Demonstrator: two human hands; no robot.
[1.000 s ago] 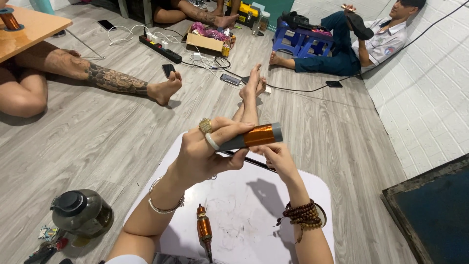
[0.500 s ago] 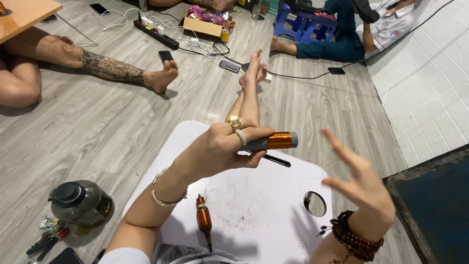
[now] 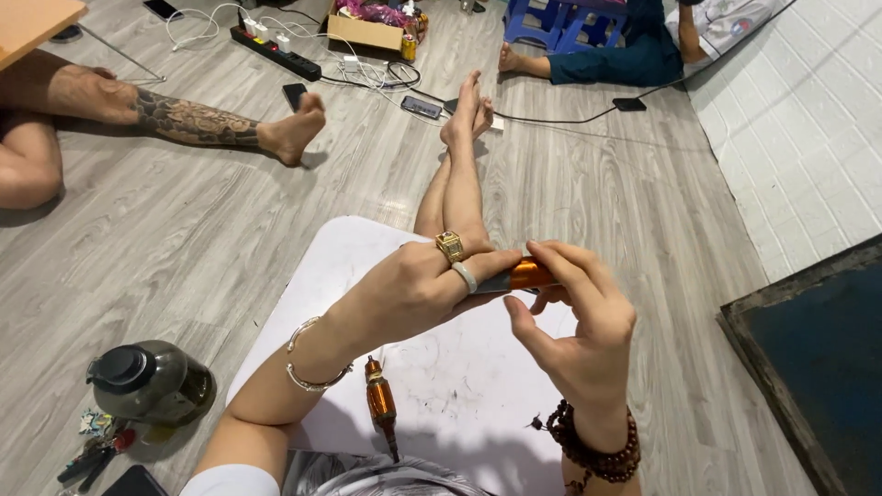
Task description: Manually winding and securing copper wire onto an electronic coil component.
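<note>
My left hand (image 3: 413,287), with two rings on one finger, is wrapped around an orange and dark pen-shaped tool (image 3: 525,276) held level above a white board (image 3: 349,257) on my lap. My right hand (image 3: 577,323), with a bead bracelet at the wrist, has its fingertips on the tool's orange end. A second orange pen-shaped tool (image 3: 379,402) lies on the board below my left forearm. The board carries faint dark scribbles.
A dark lidded jug (image 3: 149,382) and small tools (image 3: 92,446) lie on the wooden floor at left. My legs stretch ahead. A tattooed leg (image 3: 197,124) crosses at upper left. Far off are a power strip (image 3: 276,51), phones, a box and a seated person (image 3: 634,50). A dark framed panel (image 3: 818,367) lies at right.
My right hand was lifted away and spread open half a second ago; it has come back onto the tool's orange end. My left hand kept hold and lowered slightly.
</note>
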